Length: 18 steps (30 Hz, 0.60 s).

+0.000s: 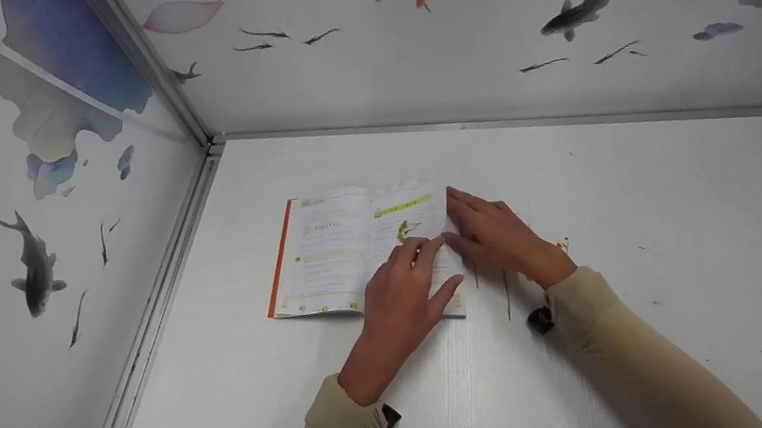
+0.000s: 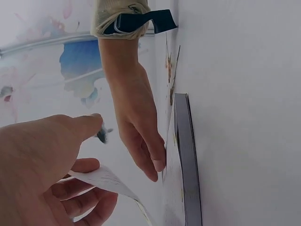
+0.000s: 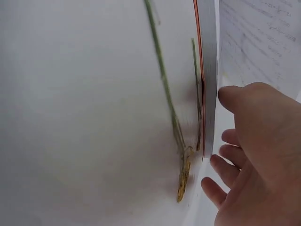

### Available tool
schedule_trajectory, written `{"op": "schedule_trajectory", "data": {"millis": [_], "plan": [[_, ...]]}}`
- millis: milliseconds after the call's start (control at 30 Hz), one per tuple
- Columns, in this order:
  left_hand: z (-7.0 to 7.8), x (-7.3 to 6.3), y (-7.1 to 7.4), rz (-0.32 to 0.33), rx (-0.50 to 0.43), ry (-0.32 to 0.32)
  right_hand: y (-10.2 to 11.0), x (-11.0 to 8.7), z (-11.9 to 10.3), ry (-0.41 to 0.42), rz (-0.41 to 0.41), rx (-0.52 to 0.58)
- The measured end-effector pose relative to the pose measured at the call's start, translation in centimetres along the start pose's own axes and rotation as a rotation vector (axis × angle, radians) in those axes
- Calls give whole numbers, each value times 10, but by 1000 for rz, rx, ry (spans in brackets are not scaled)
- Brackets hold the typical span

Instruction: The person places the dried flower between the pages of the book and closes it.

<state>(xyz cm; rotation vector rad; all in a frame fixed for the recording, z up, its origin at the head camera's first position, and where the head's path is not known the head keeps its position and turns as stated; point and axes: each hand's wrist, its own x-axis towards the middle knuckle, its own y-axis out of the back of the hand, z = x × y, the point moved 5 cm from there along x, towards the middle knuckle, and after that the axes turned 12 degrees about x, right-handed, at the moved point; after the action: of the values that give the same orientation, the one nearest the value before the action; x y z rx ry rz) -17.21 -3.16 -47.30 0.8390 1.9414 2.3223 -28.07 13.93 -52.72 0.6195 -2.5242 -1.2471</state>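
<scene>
An open book (image 1: 326, 252) with printed pages and an orange cover edge lies on the white table. My left hand (image 1: 400, 290) reaches over its right page. In the left wrist view, a page (image 2: 106, 180) curves up among the curled fingers of that hand, its thumb standing apart. My right hand (image 1: 497, 234) rests at the book's right edge, fingers extended and thumb tip against the page block (image 3: 210, 70). Beside that edge lie thin plant stems (image 3: 162, 77), one ending in a yellow-brown root-like tip (image 3: 184, 181).
White panels (image 1: 463, 58) painted with fish enclose the table (image 1: 651, 204) at the back and left. Small dark scraps (image 1: 657, 302) are scattered on the right part of the table. Each sleeve cuff carries a dark strap or device (image 1: 540, 320).
</scene>
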Motion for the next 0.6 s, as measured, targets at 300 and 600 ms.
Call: {"op": "schedule_trajectory", "data": {"millis": [300, 600], "plan": [[-7, -2, 4, 55, -18, -89, -2, 2, 0, -55, -37, -13], [-32, -3, 23, 149, -192, 14, -2, 2, -4, -59, -43, -15]]}}
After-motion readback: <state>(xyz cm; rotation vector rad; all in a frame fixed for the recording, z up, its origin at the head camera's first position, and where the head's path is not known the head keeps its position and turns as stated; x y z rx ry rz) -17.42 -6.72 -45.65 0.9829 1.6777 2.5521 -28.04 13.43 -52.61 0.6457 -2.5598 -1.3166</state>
